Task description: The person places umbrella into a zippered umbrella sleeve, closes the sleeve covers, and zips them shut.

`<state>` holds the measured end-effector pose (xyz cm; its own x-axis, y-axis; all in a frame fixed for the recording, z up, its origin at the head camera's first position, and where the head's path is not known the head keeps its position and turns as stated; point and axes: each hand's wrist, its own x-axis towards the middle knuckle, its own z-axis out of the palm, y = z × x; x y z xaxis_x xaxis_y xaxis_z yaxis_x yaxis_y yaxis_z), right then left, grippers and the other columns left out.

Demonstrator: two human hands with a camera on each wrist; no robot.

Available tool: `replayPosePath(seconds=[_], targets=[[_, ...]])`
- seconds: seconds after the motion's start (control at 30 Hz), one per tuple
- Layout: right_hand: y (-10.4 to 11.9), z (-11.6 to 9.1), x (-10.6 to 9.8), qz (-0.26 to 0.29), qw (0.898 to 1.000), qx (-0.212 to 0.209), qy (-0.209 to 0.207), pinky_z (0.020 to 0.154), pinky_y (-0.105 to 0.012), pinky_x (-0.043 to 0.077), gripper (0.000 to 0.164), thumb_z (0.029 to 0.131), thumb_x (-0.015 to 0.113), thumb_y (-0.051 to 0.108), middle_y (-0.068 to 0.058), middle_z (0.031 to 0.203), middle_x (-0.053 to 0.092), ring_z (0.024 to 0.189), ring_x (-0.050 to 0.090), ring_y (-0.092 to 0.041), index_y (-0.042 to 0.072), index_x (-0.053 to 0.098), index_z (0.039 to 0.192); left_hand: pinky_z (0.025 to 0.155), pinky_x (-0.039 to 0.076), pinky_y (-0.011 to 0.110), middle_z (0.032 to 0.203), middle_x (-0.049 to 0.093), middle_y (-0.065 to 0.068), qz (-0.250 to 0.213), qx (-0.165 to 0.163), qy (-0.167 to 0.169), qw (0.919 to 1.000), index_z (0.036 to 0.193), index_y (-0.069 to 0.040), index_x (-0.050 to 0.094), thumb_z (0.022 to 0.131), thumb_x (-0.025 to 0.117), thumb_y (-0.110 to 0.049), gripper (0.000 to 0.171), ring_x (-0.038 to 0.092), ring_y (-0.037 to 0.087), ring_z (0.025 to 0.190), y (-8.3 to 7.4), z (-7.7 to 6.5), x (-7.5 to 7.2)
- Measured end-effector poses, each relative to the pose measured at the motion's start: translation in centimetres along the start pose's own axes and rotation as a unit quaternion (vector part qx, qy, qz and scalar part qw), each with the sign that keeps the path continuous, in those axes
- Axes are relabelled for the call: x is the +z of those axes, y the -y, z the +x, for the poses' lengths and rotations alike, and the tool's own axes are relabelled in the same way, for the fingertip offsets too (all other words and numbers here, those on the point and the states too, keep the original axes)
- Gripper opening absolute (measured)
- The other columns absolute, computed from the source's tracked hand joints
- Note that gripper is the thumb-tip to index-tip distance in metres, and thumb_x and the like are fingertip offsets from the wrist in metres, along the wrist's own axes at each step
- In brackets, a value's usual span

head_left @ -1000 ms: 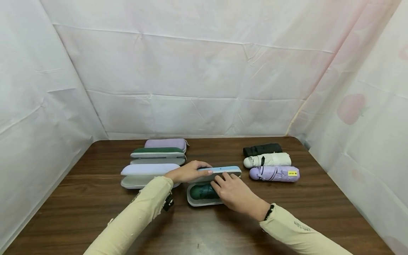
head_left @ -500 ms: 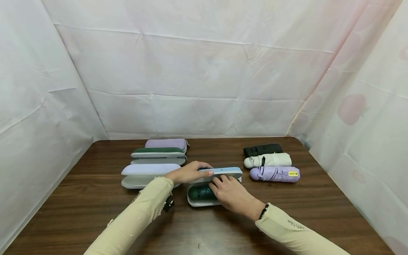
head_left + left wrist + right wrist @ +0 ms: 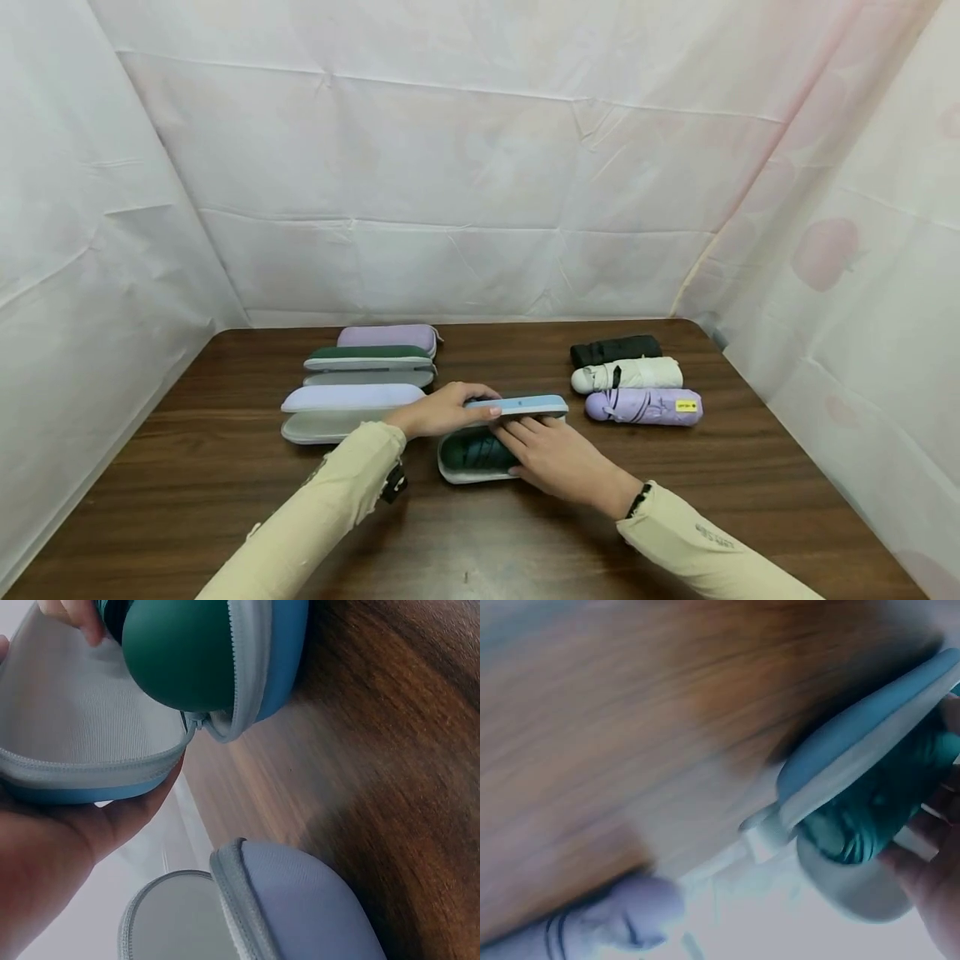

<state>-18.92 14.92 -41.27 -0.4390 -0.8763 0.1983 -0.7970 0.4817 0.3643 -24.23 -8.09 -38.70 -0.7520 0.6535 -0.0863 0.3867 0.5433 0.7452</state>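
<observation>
The dark-green folded fabric umbrella is laid lengthwise inside the unzipped light-blue zippered case and gripped by the right hand, while the case's raised lid is pinched by the left hand, apparently so that the umbrella is left reachable.

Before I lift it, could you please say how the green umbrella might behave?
The green umbrella has a smooth, rounded knob that may feel slippery. Its creased fabric will probably give when squeezed. The blue case has raised walls that should check any rolling.
</observation>
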Motion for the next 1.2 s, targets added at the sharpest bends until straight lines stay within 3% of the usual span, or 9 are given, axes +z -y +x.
replayPosePath(seconds=[0.1,0.2,0.27,0.33,0.4,0.5,0.73,0.87,1.2], targets=[[-0.6,-0.6,-0.4,-0.001,0.997,-0.062,-0.052,0.089,-0.037,0.046,0.045,0.094,0.059,0.032,-0.004,0.125,0.058,0.113,0.054,-0.019,0.009,0.056,0.132,0.097,0.040,0.038,0.127,0.058,0.000,-0.003,0.001,-0.003,1.0000,0.132,-0.015,0.055,0.096,0.051,-0.047,0.049,0.051,0.016,0.118,-0.1,-0.4,0.0],[-1.8,-1.1,-0.9,-0.005,0.983,-0.113,-0.146,0.084,-0.035,0.047,0.027,0.097,0.051,0.020,-0.004,0.108,0.063,0.100,0.058,-0.018,0.008,0.065,0.117,0.094,0.042,0.037,0.122,0.060,-0.001,-0.005,0.008,-0.003,0.9999,0.131,-0.014,0.056,0.096,0.052,-0.045,0.047,0.054,0.014,0.111,-0.2,-0.8,0.0],[-2.8,-1.2,-1.1,0.016,0.974,-0.108,-0.198,0.081,-0.034,0.047,0.025,0.099,0.046,0.016,-0.003,0.099,0.061,0.093,0.058,-0.018,0.007,0.066,0.110,0.092,0.043,0.035,0.119,0.061,-0.003,-0.004,0.013,-0.002,0.9999,0.130,-0.014,0.056,0.096,0.052,-0.045,0.046,0.056,0.011,0.106,-0.3,-0.8,0.2],[-3.8,-1.3,-1.2,0.072,0.971,-0.072,-0.217,0.080,-0.034,0.047,0.024,0.101,0.045,0.016,-0.002,0.098,0.060,0.090,0.057,-0.017,0.007,0.066,0.109,0.090,0.044,0.034,0.116,0.061,-0.003,-0.001,0.017,-0.004,0.9999,0.129,-0.014,0.056,0.096,0.052,-0.045,0.045,0.056,0.009,0.102,-0.4,-0.9,0.3],[-4.6,-1.3,-1.3,0.140,0.970,-0.027,-0.199,0.082,-0.034,0.046,0.023,0.101,0.049,0.019,0.000,0.103,0.058,0.095,0.055,-0.015,0.008,0.064,0.113,0.088,0.044,0.033,0.115,0.061,-0.003,0.007,0.024,-0.007,0.9997,0.129,-0.014,0.056,0.096,0.053,-0.045,0.045,0.056,0.009,0.099,-0.5,-1.0,0.6],[-5.5,-1.4,-1.4,0.235,0.963,0.025,-0.128,0.086,-0.034,0.046,0.026,0.098,0.055,0.023,0.001,0.115,0.056,0.105,0.052,-0.012,0.011,0.062,0.120,0.086,0.045,0.032,0.114,0.061,-0.004,0.025,0.031,-0.012,0.9991,0.129,-0.015,0.056,0.095,0.054,-0.047,0.046,0.057,0.008,0.098,-0.7,-1.0,1.0],[-6.0,-1.8,-1.3,0.326,0.942,0.076,0.015,0.093,-0.038,0.044,0.039,0.099,0.051,0.034,0.003,0.132,0.051,0.120,0.048,-0.013,0.016,0.055,0.133,0.086,0.045,0.032,0.120,0.058,-0.005,0.067,0.029,-0.033,0.9967,0.131,-0.018,0.055,0.091,0.055,-0.055,0.055,0.055,0.008,0.101,-1.1,-1.8,2.1],[-5.7,-2.1,-1.1,0.355,0.930,0.087,0.039,0.095,-0.040,0.043,0.044,0.098,0.051,0.038,0.003,0.137,0.048,0.124,0.045,-0.015,0.018,0.051,0.138,0.087,0.045,0.033,0.124,0.057,-0.005,0.093,0.031,-0.049,0.9939,0.132,-0.020,0.055,0.088,0.058,-0.057,0.057,0.054,0.009,0.105,-1.0,-2.1,2.7],[-4.8,-2.6,0.0,0.373,0.924,0.079,0.039,0.093,-0.039,0.043,0.051,0.094,0.056,0.043,0.003,0.138,0.046,0.123,0.044,-0.014,0.023,0.048,0.141,0.085,0.045,0.032,0.123,0.058,-0.004,0.174,0.068,-0.094,0.9780,0.123,-0.019,0.060,0.081,0.073,-0.046,0.052,0.054,0.012,0.106,-0.9,-2.6,4.0]])
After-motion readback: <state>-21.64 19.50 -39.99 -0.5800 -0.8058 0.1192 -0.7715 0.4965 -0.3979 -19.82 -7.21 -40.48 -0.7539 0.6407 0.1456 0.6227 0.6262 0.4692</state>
